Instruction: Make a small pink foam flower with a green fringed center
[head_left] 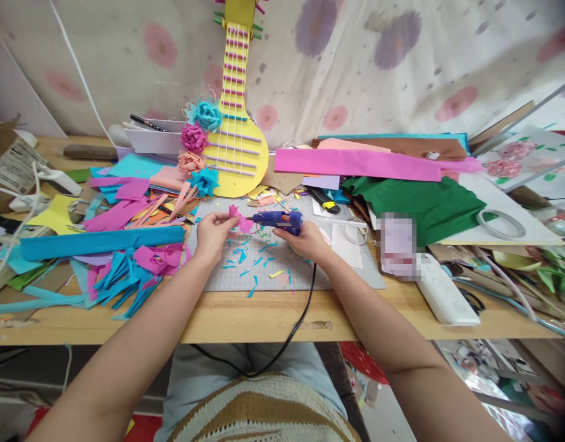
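Note:
Between its fingertips my left hand (pixel 214 233) pinches a small magenta crepe paper flower (pixel 241 220). In my right hand (pixel 309 240) is a blue glue gun (pixel 277 221), its nozzle pointing left and close to the flower; whether they touch I cannot tell. The gun's black cord (pixel 305 310) loops down over the table edge. Under both hands lies a grey cutting mat (pixel 305 279) strewn with blue and yellow paper scraps. Behind them a yellow paper lute (pixel 241 153) stands upright, with blue, magenta and peach paper flowers along its left side.
Blue and magenta crepe strips (pixel 126 270) are heaped on the left. A folded pink crepe sheet (pixel 356 164) and green crepe paper (pixel 416 202) lie behind at right. Toward the right are a tape roll (pixel 501 223), a white power strip (pixel 448 291) and a yellow-black cutter (pixel 325 201).

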Demonstrator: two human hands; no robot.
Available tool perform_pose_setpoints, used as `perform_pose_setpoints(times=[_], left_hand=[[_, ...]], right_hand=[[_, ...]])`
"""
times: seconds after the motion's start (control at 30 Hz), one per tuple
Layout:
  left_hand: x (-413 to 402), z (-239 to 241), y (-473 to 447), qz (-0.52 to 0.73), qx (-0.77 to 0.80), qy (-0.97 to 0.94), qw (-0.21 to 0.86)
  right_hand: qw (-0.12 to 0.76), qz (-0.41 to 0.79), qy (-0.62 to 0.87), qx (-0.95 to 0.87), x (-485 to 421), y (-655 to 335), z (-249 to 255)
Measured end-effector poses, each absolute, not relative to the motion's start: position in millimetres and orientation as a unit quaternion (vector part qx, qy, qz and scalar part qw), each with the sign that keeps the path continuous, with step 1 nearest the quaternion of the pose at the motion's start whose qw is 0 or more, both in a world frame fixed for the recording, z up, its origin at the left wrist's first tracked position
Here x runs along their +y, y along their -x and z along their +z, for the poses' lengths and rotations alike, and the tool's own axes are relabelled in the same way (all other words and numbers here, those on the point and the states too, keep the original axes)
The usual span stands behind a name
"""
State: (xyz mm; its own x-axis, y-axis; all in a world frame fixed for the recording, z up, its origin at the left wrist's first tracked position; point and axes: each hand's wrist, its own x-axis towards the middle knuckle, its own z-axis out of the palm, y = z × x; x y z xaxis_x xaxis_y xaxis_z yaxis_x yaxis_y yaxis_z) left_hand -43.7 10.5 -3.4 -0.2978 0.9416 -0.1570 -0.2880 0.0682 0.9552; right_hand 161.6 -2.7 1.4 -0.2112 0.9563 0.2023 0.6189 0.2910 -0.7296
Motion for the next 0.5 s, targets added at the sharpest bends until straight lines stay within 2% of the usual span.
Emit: perform_pose_setpoints(times=[0.5], left_hand=[[11.4, -5.2, 45.0, 0.611, 0.523, -0.312, 0.506]], right_hand=[[0.288, 0.259, 0.539, -0.748, -5.8, -161.2, 7.2]])
